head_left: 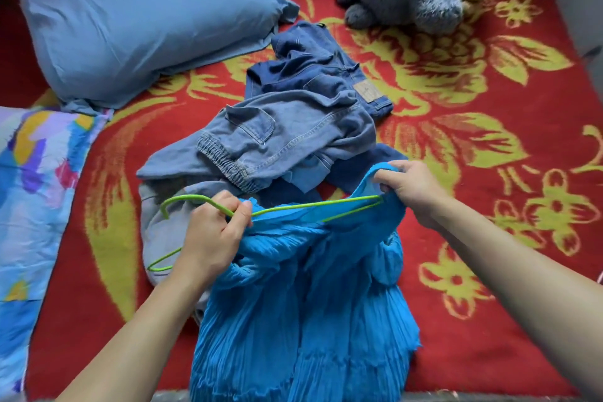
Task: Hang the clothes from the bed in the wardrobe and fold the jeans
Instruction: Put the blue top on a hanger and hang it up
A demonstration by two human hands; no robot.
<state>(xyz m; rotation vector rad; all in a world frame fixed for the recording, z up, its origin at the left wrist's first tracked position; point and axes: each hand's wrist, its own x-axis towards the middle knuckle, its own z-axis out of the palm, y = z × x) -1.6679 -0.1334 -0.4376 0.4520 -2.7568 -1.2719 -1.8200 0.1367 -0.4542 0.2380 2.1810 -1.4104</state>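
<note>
Crinkled blue garment and thin green wire hanger, gripped by both hands.

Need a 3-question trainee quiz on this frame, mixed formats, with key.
1. Short answer: are the jeans folded yet?
2. True or false: the left hand grips the green hanger just below its hook.
3. The right hand pinches: A) the jeans B) the turquoise garment C) nothing.

Key: 1. No, they lie crumpled on the bed. 2. True. 3. B.
</note>
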